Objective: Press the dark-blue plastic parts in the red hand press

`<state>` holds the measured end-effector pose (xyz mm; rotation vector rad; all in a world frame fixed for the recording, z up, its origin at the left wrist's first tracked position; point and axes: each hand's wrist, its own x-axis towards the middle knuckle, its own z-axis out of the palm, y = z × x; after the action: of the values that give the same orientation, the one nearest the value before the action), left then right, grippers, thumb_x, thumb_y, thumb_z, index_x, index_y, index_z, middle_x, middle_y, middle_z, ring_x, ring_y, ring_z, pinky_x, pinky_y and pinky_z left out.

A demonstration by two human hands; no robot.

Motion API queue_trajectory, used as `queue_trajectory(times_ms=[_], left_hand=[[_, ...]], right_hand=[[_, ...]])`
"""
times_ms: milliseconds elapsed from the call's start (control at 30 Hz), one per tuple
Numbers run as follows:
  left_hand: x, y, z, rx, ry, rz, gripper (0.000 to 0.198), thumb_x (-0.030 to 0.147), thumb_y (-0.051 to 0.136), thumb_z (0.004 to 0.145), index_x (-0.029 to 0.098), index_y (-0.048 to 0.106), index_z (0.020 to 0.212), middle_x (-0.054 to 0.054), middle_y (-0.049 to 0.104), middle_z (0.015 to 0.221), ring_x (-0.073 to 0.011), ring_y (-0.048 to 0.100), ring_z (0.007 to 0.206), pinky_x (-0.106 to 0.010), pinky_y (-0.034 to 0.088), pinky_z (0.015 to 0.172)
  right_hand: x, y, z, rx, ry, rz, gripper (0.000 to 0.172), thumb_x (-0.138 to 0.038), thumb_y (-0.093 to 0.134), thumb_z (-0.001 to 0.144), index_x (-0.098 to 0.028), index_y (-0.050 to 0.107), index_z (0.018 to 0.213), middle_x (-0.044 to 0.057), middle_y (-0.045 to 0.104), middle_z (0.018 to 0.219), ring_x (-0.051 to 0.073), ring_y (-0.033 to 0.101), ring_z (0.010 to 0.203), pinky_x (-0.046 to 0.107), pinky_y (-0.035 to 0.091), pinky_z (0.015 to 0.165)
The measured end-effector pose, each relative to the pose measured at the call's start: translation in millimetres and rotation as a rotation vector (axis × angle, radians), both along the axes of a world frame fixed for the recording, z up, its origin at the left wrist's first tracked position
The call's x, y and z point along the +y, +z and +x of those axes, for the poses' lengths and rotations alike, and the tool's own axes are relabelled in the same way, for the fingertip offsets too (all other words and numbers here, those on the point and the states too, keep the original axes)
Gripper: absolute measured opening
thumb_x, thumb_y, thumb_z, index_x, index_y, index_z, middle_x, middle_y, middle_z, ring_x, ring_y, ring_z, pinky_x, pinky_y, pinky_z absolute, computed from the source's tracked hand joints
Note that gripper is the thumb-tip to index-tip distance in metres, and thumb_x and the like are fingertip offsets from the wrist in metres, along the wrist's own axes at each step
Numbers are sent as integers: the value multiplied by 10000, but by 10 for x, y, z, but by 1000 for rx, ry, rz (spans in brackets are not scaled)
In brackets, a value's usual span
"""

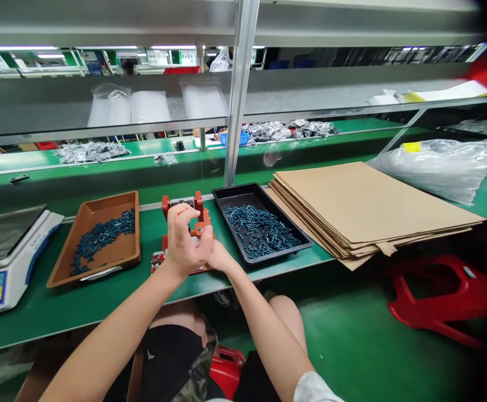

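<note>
A red-orange clamp-like fixture with metal parts (203,228) is standing on the long green table (71,304), directly in front of the seated person and partly hiding behind both hands. Loose pieces are lying in the two trays beside it, so supply is plainly not running out; no finished piece is showing apart from these, and whatever is sitting inside the fixture is hiding behind the fingers, so the stage of the present piece is impossible to tell.

The left hand (188,241) is reaching over the fixture with its back toward the camera, the fingers bending and the thumb standing apart from the index finger, leaving a visible gap. Its inner side is facing away, so whether it is gripping anything cannot be told. The right hand (218,255) is meeting it from the other side, mostly disappearing behind the left; its opening and any hold are not showing.

To the left, a brown plastic rectangular tray (96,211) is holding small flat dark-blue pieces (107,234); to the right, a black plastic rectangular tray (239,195) is holding many thin blue pin-like pieces (264,231). Farther out, a white digital scale (29,251) is standing at far left, and a stack of flat brown cardboard sheets (377,206) is lying beyond the black tray.
</note>
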<state>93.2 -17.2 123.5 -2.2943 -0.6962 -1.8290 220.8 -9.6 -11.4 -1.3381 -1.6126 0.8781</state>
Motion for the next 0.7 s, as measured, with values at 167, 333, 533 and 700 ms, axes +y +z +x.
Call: queue_trajectory(times_ms=[167,333,533,700], left_hand=[[223,194,-48,98,34,-41,271,227,549,895,239,441,1144,-61,548,984,-212,576,924,-405,504,840],[619,623,33,102,42,-382,299,279,539,933,213,488,1221,-55,612,959,-201,610,880,-404,511,854],[426,203,-315,31,90,-295,658,420,510,967,201,255,1533,-186,485,1459,-299,498,1318,-491,413,1109],[316,-922,-911,116,237,-498,518,396,551,911,124,528,1352,-194,604,1329,-326,554,1271,-509,430,1110]], right_hand=[[19,-60,-8,-33,-30,-2,267,-100,544,781,-176,736,950,49,775,1001,242,706,957,312,530,844],[20,-140,-29,-89,-82,-9,192,-168,507,857,-176,699,861,46,761,894,231,697,882,302,518,786],[-58,-209,-59,-53,-63,178,241,-169,509,893,-193,718,1011,76,720,1078,233,660,1032,357,501,942],[-123,-186,-68,-15,-1,363,359,-98,480,880,-231,714,1118,75,627,1261,223,567,1233,383,441,1082]])
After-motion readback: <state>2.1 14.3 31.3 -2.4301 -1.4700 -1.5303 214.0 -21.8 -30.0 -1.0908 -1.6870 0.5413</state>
